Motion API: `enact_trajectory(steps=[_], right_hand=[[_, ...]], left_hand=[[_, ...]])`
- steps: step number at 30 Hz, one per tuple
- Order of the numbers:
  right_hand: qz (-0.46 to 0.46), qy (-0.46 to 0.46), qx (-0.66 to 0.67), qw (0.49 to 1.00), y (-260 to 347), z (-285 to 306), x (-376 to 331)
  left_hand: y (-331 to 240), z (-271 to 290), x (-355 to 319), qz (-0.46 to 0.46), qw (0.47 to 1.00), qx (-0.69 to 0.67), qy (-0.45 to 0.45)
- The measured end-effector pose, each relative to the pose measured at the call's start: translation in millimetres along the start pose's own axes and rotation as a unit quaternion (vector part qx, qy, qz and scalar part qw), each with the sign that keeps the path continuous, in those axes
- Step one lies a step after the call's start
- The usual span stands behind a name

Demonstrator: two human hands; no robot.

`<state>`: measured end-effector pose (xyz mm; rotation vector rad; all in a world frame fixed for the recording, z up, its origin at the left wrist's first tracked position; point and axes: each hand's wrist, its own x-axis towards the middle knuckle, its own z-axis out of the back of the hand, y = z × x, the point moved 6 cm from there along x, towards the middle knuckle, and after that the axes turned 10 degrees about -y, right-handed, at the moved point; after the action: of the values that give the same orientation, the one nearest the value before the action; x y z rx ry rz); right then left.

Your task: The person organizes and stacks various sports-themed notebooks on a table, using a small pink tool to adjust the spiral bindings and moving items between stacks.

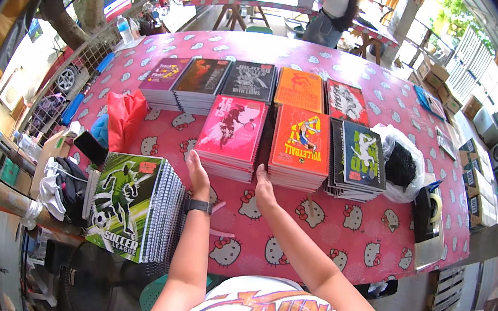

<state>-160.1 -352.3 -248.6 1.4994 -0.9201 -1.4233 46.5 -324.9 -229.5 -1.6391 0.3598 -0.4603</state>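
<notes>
A stack of pink spiral notebooks (231,130) lies in the front row on the table. My left hand (199,173) is at its front left corner, palm inward and fingers stretched out. At the front right corner is my right hand (265,187), also flat and upright, between this stack and the orange volleyball notebooks (302,142). The stack hides part of the fingers; I cannot tell how firmly they press. Right of the orange stack sit dark notebooks with a green panel (361,157). Near my left forearm stands a tall stack of green soccer notebooks (131,203).
Behind lie stacks of purple (164,73), brown (202,78), black (249,81), orange (300,90) and red notebooks (347,102). A plastic bag (402,165) and a tape dispenser (432,221) sit right. A red bag (124,120) and a phone (90,147) are left. Another person (335,10) stands far off.
</notes>
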Motion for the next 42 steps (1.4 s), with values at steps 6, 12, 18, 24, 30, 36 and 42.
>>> enact_trajectory(steps=[6,12,18,24,30,36,42], right_hand=[[-0.176,-0.091,0.273,0.941,-23,-5,55],[-0.241,-0.104,0.195,0.945,-27,-54,37],[-0.209,-0.002,0.295,0.932,-34,-50,43],[-0.058,-0.133,0.061,0.988,-17,-26,34],[0.241,-0.086,-0.166,0.952,84,-28,-21],[0.37,-0.063,-0.03,0.926,194,11,-103],[0.305,-0.045,0.108,0.945,171,-2,-42]], left_hand=[[15,-24,-10,0.046,0.994,-0.063,0.074],[46,17,26,-0.022,0.994,-0.032,-0.101],[34,19,15,0.011,0.983,-0.131,-0.126],[8,10,12,0.024,0.974,-0.174,-0.143],[22,19,12,0.022,0.983,-0.091,-0.16],[4,28,5,-0.051,0.982,-0.042,-0.177],[22,27,-11,-0.02,0.991,-0.085,-0.1]])
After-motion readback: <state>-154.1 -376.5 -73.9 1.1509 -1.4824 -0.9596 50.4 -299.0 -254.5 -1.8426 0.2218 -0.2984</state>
